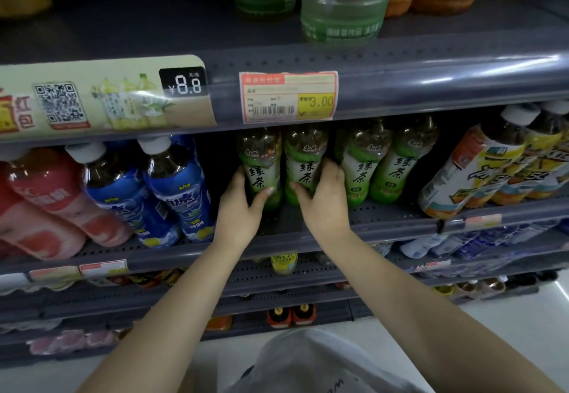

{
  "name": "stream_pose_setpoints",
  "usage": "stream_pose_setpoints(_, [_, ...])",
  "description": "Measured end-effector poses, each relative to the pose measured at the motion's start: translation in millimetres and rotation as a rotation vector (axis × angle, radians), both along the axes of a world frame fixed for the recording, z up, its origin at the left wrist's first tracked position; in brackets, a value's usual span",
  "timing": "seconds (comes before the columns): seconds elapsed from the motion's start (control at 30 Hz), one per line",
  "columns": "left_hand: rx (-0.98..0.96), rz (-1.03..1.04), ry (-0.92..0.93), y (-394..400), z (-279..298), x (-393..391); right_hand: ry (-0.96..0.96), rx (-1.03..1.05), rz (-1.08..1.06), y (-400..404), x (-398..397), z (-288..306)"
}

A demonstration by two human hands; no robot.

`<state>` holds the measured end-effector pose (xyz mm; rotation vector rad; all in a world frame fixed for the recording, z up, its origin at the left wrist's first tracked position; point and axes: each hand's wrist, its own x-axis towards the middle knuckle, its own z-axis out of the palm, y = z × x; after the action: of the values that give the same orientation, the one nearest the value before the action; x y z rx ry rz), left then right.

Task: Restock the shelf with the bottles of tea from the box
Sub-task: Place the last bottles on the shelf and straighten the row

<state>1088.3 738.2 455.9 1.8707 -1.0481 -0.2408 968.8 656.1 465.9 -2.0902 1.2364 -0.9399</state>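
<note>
Both bare forearms reach forward and upward, side by side, with a gap between them. The left hand [238, 204] is cupped, its thumb pointing to the right and its fingers curled away to the far side. The right hand [323, 198] mirrors it, thumb pointing left, fingers bent over the top. The wrists are straight, palms facing each other.

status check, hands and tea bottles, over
Left hand shut on one green tea bottle, right hand on the next bottle. Both upright on the shelf. Two more green ones stand right. Nothing blocking.
</note>
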Motion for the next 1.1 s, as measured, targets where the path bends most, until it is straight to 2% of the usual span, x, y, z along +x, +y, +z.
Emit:
stream_pose_setpoints(0.57, [0.001,-0.054,-0.026,39.4,-2.8,-15.6,0.093,-0.074,0.109,36.6,-27.4,0.2])
stream_pose_setpoints(0.93, [0.029,-0.049,0.019,47.0,-8.9,-19.2,-0.03,0.033,0.155,31.9,-40.6,1.0])
stream_pose_setpoints(1.1, [-0.073,0.089,0.026,73.4,-15.9,-48.6,-0.099,0.068,0.103,21.9,-77.0,2.2])
